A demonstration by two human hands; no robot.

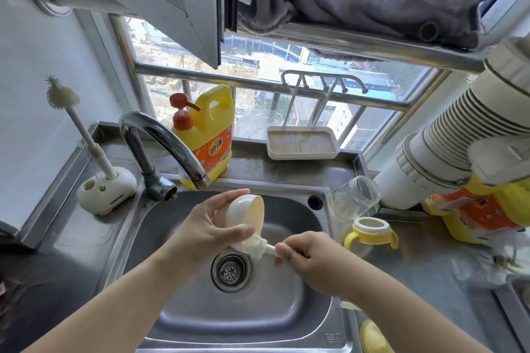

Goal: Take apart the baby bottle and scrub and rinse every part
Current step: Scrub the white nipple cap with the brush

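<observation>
A shiny metal sink (183,318) sits in a metal counter (424,266), with a round drain (231,269) in its floor. Over the sink, the left hand (209,226) curls its fingers and thumb around a white bottle cap (247,210), tipped so its open side faces right. The right hand (308,255) pinches the short handle of a small brush (259,248). The brush's see-through bristles touch the bottom edge of the cap. Both bare arms reach in from the bottom of the view.

On the counter just right of the sink stands the yellow collar (371,233) with two handles. Right behind it lies the clear bottle body (352,200), on its side.

A bent tap (169,149) rises at the back left of the sink. Left of it, a long brush (74,123) stands in a white holder (106,192). Behind the tap is a yellow soap jug (205,137) with a red pump. A white tray (302,143) sits by the window (258,66).

A white pipe (459,135) at the far right covers part of another yellow bag (484,212). A yellow thing (372,335) at the bottom edge is cut off, and I cannot tell what it is.
</observation>
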